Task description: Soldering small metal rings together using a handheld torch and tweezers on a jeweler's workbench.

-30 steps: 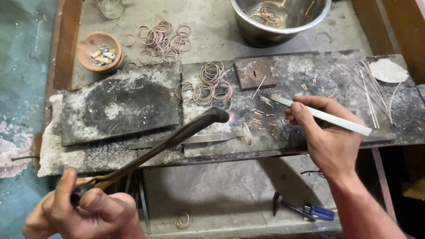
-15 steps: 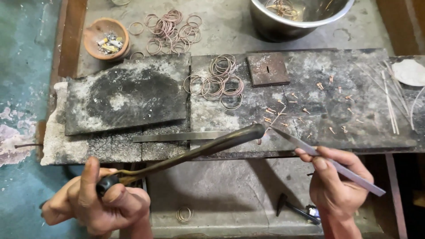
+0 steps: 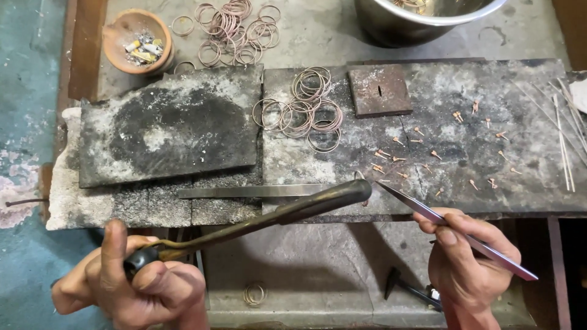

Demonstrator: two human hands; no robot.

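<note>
Nearest, the left hand (image 3: pixel 137 284) has its fingers wrapped around the torch (image 3: pixel 263 217), whose nozzle sits over the counter's (image 3: pixel 318 153) front edge. The right hand (image 3: pixel 468 269) pinches long tweezers (image 3: pixel 452 229), tip just beside the nozzle. Beyond lie copper rings (image 3: pixel 302 110) and small pins (image 3: pixel 428 153). Farthest, a clay bowl (image 3: pixel 136 40) holds scraps; the steel bowl's (image 3: pixel 422 21) contents are unclear.

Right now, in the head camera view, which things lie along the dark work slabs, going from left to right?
Large blackened slab → pile of thin copper wire rings → small square rusty metal plate → scattered tiny copper pins → thin straight wire rods.
</note>
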